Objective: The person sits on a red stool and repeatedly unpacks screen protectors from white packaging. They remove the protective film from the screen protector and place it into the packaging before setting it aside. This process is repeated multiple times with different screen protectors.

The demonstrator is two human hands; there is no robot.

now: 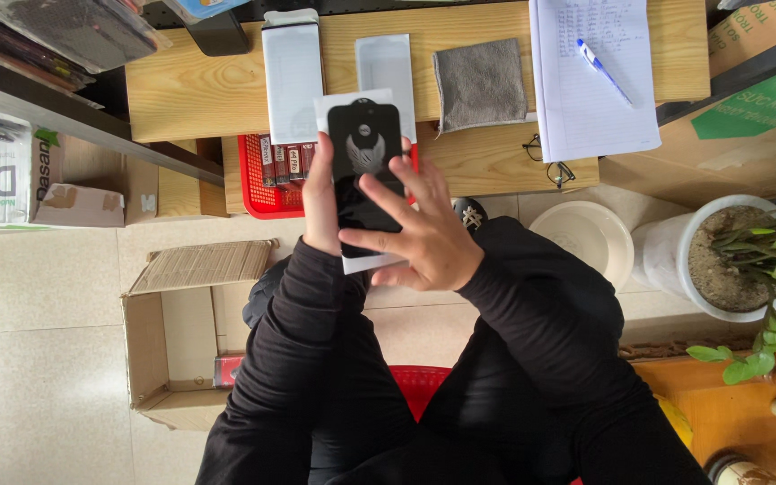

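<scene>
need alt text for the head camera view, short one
Seen from above, a person in black sleeves holds a black phone-shaped panel on a white card, left hand gripping its edge, right hand spread over it. Beyond lie a wooden table with a grey cloth, notepad and pen.

glossy black panel (pixel 365 166); matt grey cloth (pixel 480 83); pale wood table (pixel 199 90).
</scene>
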